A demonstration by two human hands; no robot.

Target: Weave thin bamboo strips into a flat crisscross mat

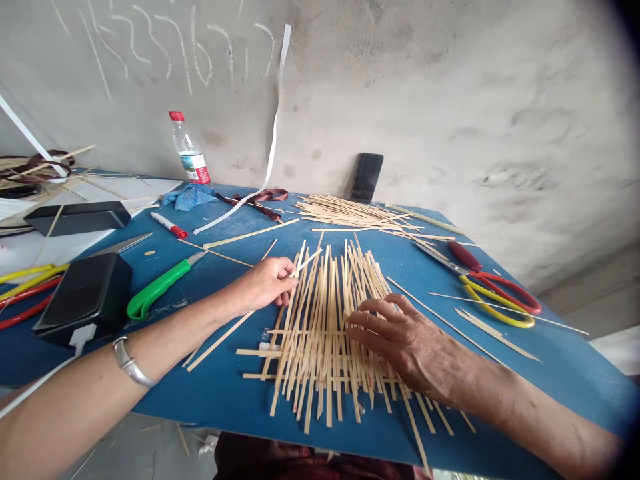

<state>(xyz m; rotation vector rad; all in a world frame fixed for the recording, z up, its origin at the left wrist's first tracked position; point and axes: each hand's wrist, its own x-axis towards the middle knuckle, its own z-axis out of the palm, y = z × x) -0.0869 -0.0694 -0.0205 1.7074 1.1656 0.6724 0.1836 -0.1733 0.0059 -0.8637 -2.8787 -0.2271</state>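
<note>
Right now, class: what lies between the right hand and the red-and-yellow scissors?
In the head view, a long thin bamboo strip lies on the blue board between the right hand and the scissors.

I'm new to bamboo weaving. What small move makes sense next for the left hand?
Probably tuck the bamboo strip pinched by the left hand across the loose lengthwise strips, while the right hand presses them flat: crosswise strips lie only near the lower end, and the upper ends splay apart.

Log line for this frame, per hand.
left hand: holding bamboo strip | right hand: fingers spread on strip weave
</note>
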